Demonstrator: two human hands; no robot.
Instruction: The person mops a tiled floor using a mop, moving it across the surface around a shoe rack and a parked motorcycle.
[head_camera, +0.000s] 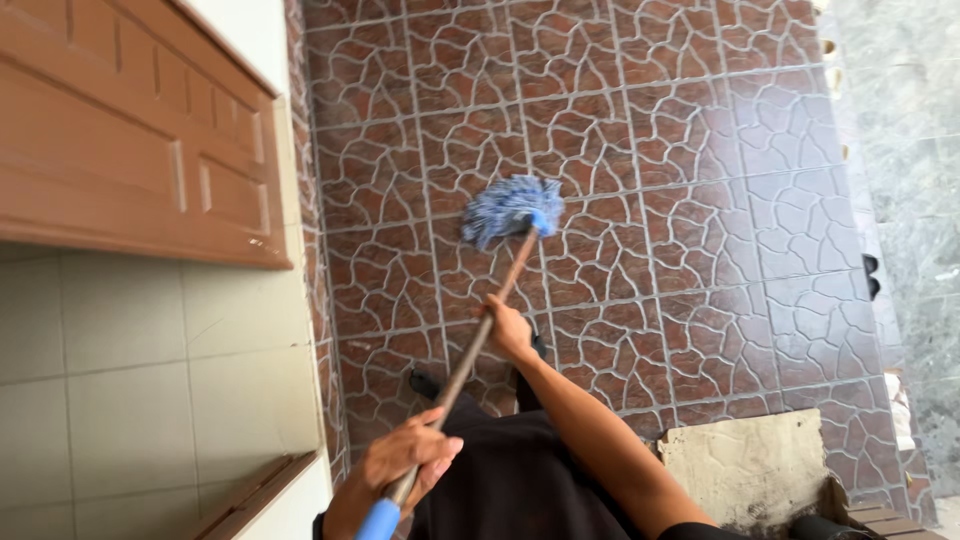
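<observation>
Gripping the mop handle (478, 335): my right hand (508, 328) wraps it midway, left hand (405, 457) near its blue end; mop head (508, 208) on the tiled floor (700, 200).

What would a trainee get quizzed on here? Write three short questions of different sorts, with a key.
1. True or false: both hands grip the mop handle.
2. Which hand is nearer the mop head: A) left hand B) right hand?
3. Fill in: the mop head rests on the ____ tiled floor.

Key: 1 true; 2 B; 3 reddish-brown.
</observation>
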